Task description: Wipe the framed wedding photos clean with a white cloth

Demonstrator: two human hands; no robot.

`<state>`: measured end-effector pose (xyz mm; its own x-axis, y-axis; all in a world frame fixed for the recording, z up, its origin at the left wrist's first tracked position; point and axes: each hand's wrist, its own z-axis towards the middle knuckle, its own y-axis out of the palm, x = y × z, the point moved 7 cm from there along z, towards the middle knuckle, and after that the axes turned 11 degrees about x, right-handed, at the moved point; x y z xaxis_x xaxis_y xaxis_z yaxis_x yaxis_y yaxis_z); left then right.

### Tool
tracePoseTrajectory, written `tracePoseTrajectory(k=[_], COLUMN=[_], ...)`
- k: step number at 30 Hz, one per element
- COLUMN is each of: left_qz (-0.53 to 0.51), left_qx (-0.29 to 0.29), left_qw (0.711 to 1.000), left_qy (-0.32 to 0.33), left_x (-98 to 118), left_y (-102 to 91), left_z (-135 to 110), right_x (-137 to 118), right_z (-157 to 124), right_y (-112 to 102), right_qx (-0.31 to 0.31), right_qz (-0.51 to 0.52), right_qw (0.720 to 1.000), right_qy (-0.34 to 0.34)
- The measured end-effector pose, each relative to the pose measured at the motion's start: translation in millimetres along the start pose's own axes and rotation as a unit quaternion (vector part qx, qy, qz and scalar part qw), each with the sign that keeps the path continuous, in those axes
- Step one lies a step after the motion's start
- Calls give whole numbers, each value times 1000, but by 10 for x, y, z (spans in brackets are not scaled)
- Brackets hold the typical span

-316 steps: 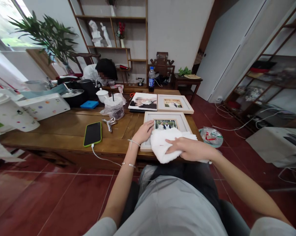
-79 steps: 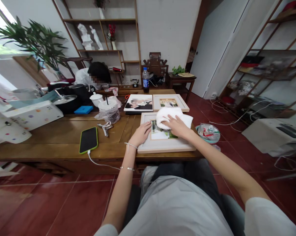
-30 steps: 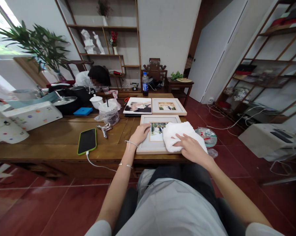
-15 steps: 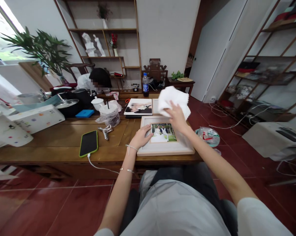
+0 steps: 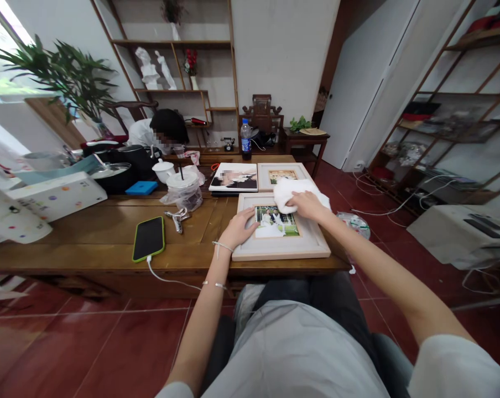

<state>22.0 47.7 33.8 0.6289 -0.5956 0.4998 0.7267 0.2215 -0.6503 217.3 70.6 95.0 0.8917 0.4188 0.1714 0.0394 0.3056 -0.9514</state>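
From where I stand, the right hand [image 5: 307,203] has its fingers gathered around a bunched white cloth [image 5: 286,190], near the centre-right of the view. The cloth is over the upper right of a pale picture frame [image 5: 316,245] lying flat, photo [image 5: 280,225] up. The left hand [image 5: 238,228] grasps nothing; it lies flat, thumb out, along the frame's left side.

The frame sits close to the near edge of the wooden table [image 5: 109,243]. To my eye, a hard pull of the cloth towards the lower right could slide it over that edge, should the left hand let up. A forward push might nudge the second frame [image 5: 307,173] just beyond. Left of centre, a phone [image 5: 149,239] trails a white cable [image 5: 162,278] over the edge; a snagging left forearm could drag it.
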Motion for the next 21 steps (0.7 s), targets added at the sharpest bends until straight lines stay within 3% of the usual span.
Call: tracePoseTrajectory(k=[3, 6, 10, 16, 19, 21], left_qz=[0, -2, -5, -6, 13, 22], left_qx=[1, 2, 2, 11, 2, -6], left_qw=[1000, 1000, 1000, 1000, 1000, 1000], left_qy=[3, -2, -6, -1, 9, 16], left_x=[14, 23, 12, 3, 3, -2], left_y=[-5, -14, -7, 6, 20, 33], left_z=[1, -1, -1, 15, 13, 10], right_x=[294, 305, -52, -737, -887, -856], right_z=[-173, -299, -476, -959, -1118, -1106], right_y=[-85, -137, -225, -489, -654, -681], right_qx=[-25, -35, -30, -94, -97, -102], right_qz=[-21, -21, -40, 3, 57, 100], right_qw=[998, 997, 998, 994, 990, 985], right_qy=[48, 63, 43, -47, -89, -100])
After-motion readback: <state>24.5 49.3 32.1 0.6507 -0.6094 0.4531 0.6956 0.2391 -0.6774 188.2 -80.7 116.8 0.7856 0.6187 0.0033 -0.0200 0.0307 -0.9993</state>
